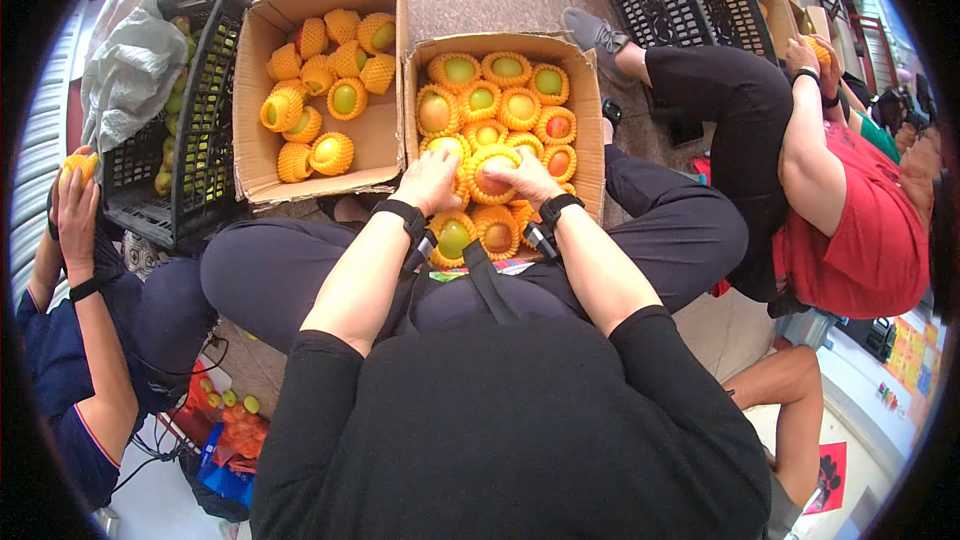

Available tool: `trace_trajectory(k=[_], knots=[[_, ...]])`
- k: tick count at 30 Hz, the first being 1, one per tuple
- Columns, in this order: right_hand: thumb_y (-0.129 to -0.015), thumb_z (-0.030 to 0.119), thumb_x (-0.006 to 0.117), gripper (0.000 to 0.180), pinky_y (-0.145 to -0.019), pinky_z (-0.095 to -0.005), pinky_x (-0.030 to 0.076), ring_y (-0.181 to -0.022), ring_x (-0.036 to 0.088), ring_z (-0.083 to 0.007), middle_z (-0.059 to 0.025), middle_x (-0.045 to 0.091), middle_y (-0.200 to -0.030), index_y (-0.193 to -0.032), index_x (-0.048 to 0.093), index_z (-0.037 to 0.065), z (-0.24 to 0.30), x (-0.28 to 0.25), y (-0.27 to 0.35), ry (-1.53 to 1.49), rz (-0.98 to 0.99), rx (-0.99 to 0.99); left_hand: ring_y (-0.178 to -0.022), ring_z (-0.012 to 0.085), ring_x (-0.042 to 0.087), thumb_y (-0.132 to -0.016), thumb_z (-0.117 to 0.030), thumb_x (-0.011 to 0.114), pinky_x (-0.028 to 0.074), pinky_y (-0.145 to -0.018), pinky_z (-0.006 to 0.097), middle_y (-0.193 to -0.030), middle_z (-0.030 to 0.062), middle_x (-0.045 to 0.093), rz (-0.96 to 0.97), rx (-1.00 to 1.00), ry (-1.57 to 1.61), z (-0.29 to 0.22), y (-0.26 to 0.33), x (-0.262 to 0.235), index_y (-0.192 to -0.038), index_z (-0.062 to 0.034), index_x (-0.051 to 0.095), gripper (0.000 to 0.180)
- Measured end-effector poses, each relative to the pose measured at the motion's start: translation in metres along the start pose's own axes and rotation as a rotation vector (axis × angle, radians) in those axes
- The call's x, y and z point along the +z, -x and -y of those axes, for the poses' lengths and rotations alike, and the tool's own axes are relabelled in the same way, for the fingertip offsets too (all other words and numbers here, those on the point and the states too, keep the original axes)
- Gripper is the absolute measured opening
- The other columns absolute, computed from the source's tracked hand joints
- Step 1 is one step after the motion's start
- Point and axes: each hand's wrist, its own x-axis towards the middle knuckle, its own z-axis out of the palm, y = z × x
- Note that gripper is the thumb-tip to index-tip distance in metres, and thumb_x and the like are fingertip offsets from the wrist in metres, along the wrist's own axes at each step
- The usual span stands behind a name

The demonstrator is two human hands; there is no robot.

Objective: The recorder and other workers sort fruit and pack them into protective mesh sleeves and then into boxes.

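Both my hands are over the right cardboard box (595,165), which is packed with rows of green-to-reddish fruits in yellow foam nets. My right hand (524,183) wraps the right side of a foam-netted fruit (492,172) in the near rows, its thumb lying over the top. Beside it, my left hand (430,185) grips down at a foam-netted fruit (447,147) by the box's left wall, its fingertips partly hidden. In front of my wrists, a large green fruit (453,237) and a reddish fruit (497,237) lie in nets.
The left cardboard box (385,140) holds loosely scattered netted fruits. Beyond it stands a black crate (205,105) of green fruits, partly under a whitish sack (135,60). People sit close on both sides, each holding a netted fruit. More black crates (665,0) stand at the far right.
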Motion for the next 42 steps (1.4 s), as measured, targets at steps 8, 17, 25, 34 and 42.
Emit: trace_trajectory(k=[8,17,25,34,42], knots=[[-0.061,0.048,0.071,0.075,-0.056,-0.0294,0.048,-0.076,0.059,-0.0188,-0.0116,0.058,-0.096,-0.110,0.044,-0.001,-0.006,-0.008,0.006,0.241,0.026,0.241,-0.105,0.0305,0.045,-0.058,-0.022,0.073,0.041,-0.088,0.038,-0.112,0.0151,0.045,-0.033,-0.070,0.037,-0.008,0.004,-0.013,-0.117,-0.0055,0.036,0.072],[-0.062,0.045,0.072,0.090,-0.067,-0.0306,0.049,-0.087,0.058,-0.0221,-0.0165,0.055,-0.106,-0.125,0.029,-0.003,-0.008,0.002,0.009,0.359,0.064,0.116,-0.112,0.0351,0.039,-0.058,-0.034,0.073,0.034,-0.094,0.042,-0.120,0.0185,0.041,0.058,-0.004,-0.120,-0.005,0.008,0.002,-0.122,-0.0036,0.038,0.078],[-0.066,0.023,0.075,0.081,-0.094,-0.0308,0.035,-0.111,0.043,-0.0208,-0.0155,0.046,-0.118,-0.126,0.027,-0.001,-0.023,-0.009,0.012,0.463,0.311,-0.026,-0.123,0.0403,0.026,-0.049,-0.045,0.078,0.024,-0.101,0.043,-0.133,0.0242,0.027,0.255,0.018,-0.160,-0.016,0.017,-0.015,-0.131,-0.0062,0.028,0.104],[-0.066,0.027,0.074,0.087,-0.097,-0.0333,0.033,-0.116,0.041,-0.0295,-0.0241,0.041,-0.123,-0.129,0.022,-0.002,-0.010,0.000,0.020,0.606,0.318,-0.016,-0.126,0.0413,0.021,-0.046,-0.045,0.080,0.021,-0.103,0.045,-0.137,0.0238,0.021,0.313,-0.007,-0.188,-0.013,0.012,-0.015,-0.135,-0.0111,0.021,0.112],[-0.053,0.027,0.079,0.096,-0.100,-0.0359,0.030,-0.117,0.039,-0.0331,-0.0234,0.041,-0.123,-0.130,0.028,0.002,-0.006,0.010,0.021,0.817,0.080,-0.210,-0.125,0.0428,0.021,-0.047,-0.040,0.081,0.022,-0.102,0.044,-0.136,0.0255,0.021,0.254,-0.009,-0.179,-0.016,0.016,-0.010,-0.134,-0.0085,0.023,0.109]])
